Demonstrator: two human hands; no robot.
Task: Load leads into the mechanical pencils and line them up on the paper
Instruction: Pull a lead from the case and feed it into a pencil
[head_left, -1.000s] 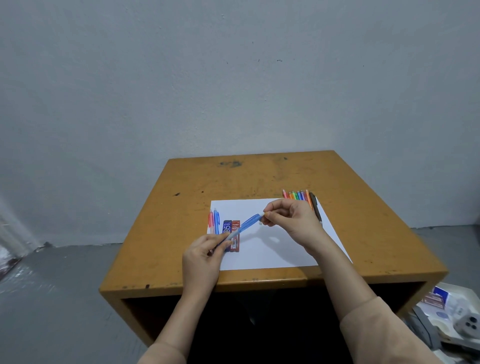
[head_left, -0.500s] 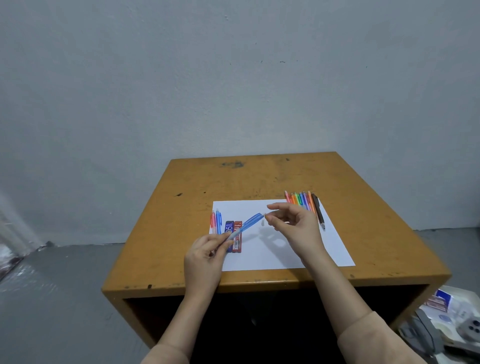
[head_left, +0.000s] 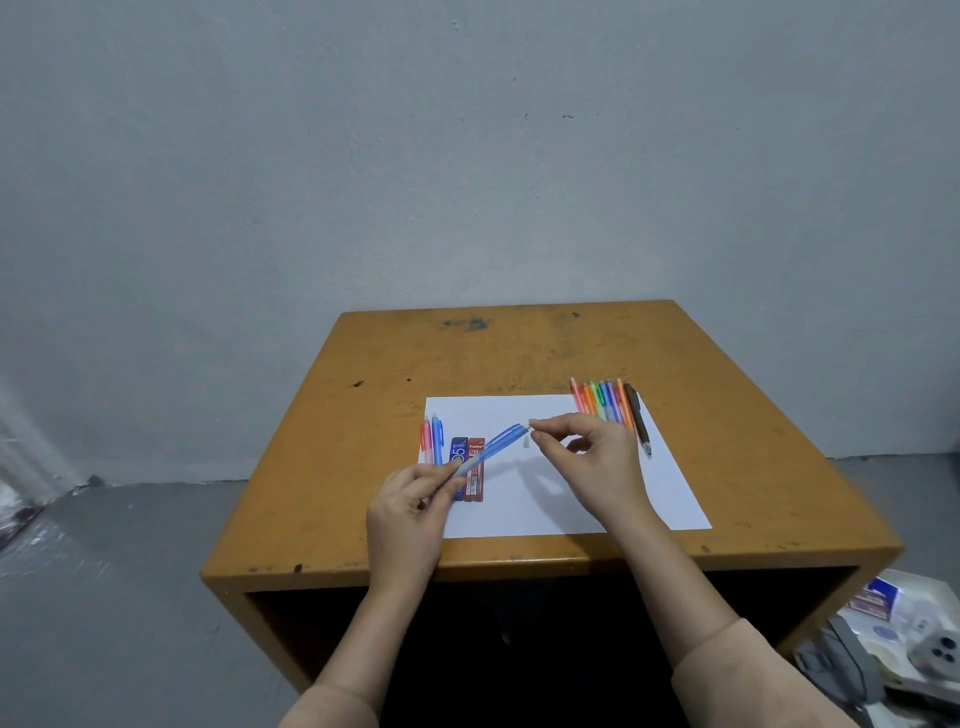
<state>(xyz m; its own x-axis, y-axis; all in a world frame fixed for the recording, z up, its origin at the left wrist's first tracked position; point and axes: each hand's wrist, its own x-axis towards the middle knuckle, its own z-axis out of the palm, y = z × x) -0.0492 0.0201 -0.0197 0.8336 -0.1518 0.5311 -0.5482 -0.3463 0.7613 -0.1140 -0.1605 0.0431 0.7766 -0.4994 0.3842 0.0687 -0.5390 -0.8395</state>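
1. The blue pencil (head_left: 491, 448) hangs slanted over the paper (head_left: 571, 493), top end toward the right.
2. The left hand (head_left: 410, 512) grips its lower end, fingers curled round it.
3. The right hand (head_left: 587, 457) pinches thumb and forefinger at the top end. A second ago it touched that end, then drew back slightly. I cannot tell whether it holds a lead.
4. This is probably mid-loading; a pale bit (head_left: 525, 442), perhaps the cap, lies on the paper.
5. The lead cases (head_left: 467, 467) and two pencils (head_left: 432, 441) lie to the left, and a coloured row (head_left: 605, 402) at the far right.

Only the two lead cases near the paper's (head_left: 597, 499) left edge are readable: the blue lead case (head_left: 457, 453) has a big "0.5", the red lead case (head_left: 476, 480) says "Faster" and "2B". Smaller print's too blurry.
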